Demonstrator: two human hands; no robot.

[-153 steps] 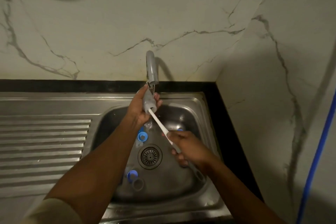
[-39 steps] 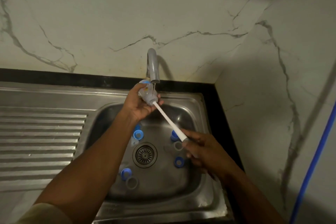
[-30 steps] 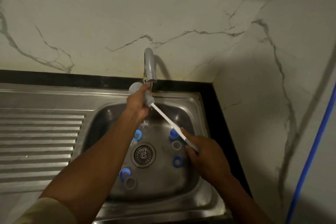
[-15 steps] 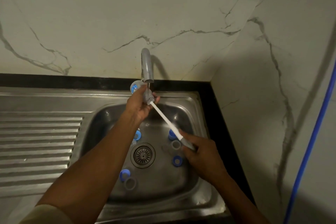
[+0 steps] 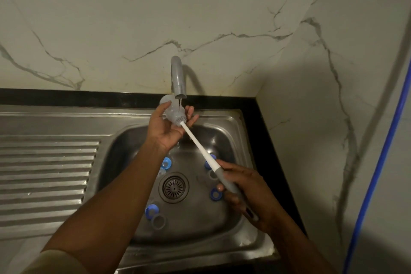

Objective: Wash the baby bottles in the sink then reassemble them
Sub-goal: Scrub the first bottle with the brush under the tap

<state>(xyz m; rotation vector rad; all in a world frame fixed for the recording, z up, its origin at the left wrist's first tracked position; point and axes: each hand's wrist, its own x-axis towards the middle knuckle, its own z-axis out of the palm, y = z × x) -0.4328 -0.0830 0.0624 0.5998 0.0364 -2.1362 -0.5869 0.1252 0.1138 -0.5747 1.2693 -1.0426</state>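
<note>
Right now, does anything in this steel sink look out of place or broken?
Nothing stands out. The left hand holds a clear plastic bottle under the grey tap, the right hand holds a white long-handled brush in its mouth, and blue screw rings lie loose around the drain strainer.

White marble-pattern wall tiles (image 5: 200,18), grey-veined, meet in a corner at right. Thin blue hose (image 5: 375,173) runs down right wall. Black stone counter strip (image 5: 66,97) borders wall base.

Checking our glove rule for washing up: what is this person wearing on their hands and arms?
No gloves, rings or watch show: left hand, right hand and both forearms are bare. A pale beige sleeve starts near the left elbow; none shows on the right.
</note>
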